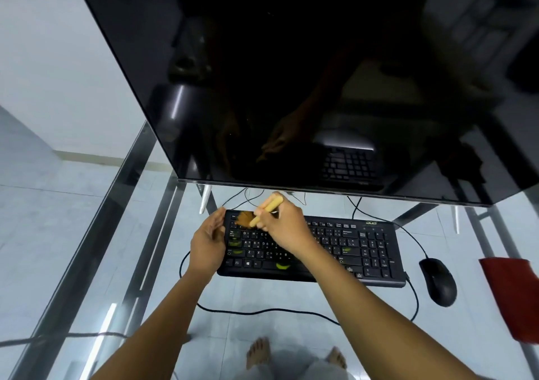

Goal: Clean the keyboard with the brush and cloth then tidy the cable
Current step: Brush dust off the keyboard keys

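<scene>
Brushing stage, early I'd say. My right hand (pixel 280 222) gripping brush (pixel 264 213), bristles on top-left keys of keyboard (pixel 355 251). Left hand (pixel 207 244) loosely curled, bracing keyboard's left edge. Green bits remain on keys. Red cloth (pixel 510 295) untouched at right tabletop edge. Cable (pixel 262 311) sprawls loose, not tidied.

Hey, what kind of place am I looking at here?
Likely a home computer desk: a large dark monitor stands on a glass table, with a black keyboard and mouse in front, above a tiled floor.
</scene>
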`<action>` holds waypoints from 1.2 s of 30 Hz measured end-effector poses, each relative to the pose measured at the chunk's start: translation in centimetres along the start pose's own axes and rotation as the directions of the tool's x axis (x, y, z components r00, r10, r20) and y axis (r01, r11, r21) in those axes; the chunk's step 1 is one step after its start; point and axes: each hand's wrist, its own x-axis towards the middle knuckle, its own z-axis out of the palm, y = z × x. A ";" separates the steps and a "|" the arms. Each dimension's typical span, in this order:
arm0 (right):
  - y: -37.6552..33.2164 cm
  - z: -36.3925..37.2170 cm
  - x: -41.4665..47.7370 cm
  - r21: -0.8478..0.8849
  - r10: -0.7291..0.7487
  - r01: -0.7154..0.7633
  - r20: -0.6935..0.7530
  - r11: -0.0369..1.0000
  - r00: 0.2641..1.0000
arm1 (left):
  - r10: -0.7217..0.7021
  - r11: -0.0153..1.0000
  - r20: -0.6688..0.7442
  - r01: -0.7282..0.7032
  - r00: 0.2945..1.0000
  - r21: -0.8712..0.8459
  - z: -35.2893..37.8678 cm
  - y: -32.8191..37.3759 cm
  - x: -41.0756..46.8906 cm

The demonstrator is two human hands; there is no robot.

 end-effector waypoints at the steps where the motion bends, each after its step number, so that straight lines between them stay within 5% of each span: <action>1: -0.1 -0.2 0.3 -0.034 -0.005 0.004 -0.028 0.999 1.000 | 0.008 1.000 0.012 -0.008 1.000 0.024 -0.1 -0.1 0.1; 4: 0.0 -2.0 0.5 0.012 -0.032 0.035 -0.199 0.999 0.980 | 0.022 0.998 0.032 -0.024 0.999 0.052 -0.2 -0.2 0.3; 7: 0.6 -2.5 -0.7 0.001 0.023 -0.023 0.113 1.000 0.993 | 0.034 0.997 0.035 -0.036 0.999 0.068 -0.3 -0.5 0.4; 8: 1.2 -2.5 -1.0 -0.042 -0.018 0.023 0.107 0.999 0.994 | 0.037 0.996 0.035 -0.040 0.999 0.074 -0.3 -0.5 0.4; 11: 1.7 -3.0 -1.9 0.001 -0.098 0.100 -0.198 0.995 0.975 | 0.041 0.996 0.044 -0.044 0.998 0.080 -0.2 -0.8 0.4; 13: 1.4 -2.8 -2.8 0.082 -0.006 0.010 -0.048 0.997 0.999 | 0.037 0.996 0.045 -0.040 0.998 0.078 -0.2 -0.7 0.5; 15: 1.6 -2.2 -3.6 -0.082 0.039 -0.024 0.181 0.996 0.983 | 0.033 0.996 0.048 -0.036 0.998 0.079 -0.3 -0.6 0.5; 17: 1.6 -2.1 -4.2 -0.260 -0.071 0.087 0.069 0.962 0.995 | 0.030 0.997 0.058 -0.034 0.998 0.072 -0.5 -0.5 0.5; 19: 0.6 -2.0 -4.7 -0.238 -0.216 0.202 -0.033 0.950 0.976 | 0.023 0.998 0.070 -0.026 0.997 0.051 -0.5 -0.3 0.4; 21: -0.4 -1.2 -5.2 -0.129 -0.178 0.197 0.145 0.972 0.973 | 0.023 0.999 0.079 -0.026 0.997 0.046 -0.6 0.1 0.1; 24: -0.2 -0.3 -5.2 -0.360 -0.116 0.249 0.352 0.899 0.929 | 0.029 0.999 0.092 -0.032 0.995 0.032 -0.8 0.4 -0.1; 27: -0.4 0.3 -4.8 -0.372 -0.291 0.321 0.137 0.871 0.947 | 0.031 0.999 0.118 -0.034 0.993 0.020 -1.0 0.3 0.0; 30: -1.5 1.6 -5.3 -0.199 -0.227 0.286 0.274 0.937 0.935 | 0.023 1.000 0.094 -0.024 0.995 0.011 -1.0 0.4 0.0; 32: -0.9 1.6 -4.9 -0.240 -0.150 0.238 0.333 0.941 0.931 | 0.026 1.000 0.078 -0.028 0.997 0.014 -0.9 0.3 0.0; 34: -0.2 0.6 -4.0 -0.253 -0.154 0.180 0.122 0.951 0.981 | 0.030 0.999 0.083 -0.032 0.996 0.031 -0.9 0.1 0.2; 36: 0.4 -0.9 -3.3 -0.076 -0.093 0.088 -0.072 0.993 0.993 | 0.034 0.998 0.080 -0.038 0.996 0.048 -0.8 -0.1 0.3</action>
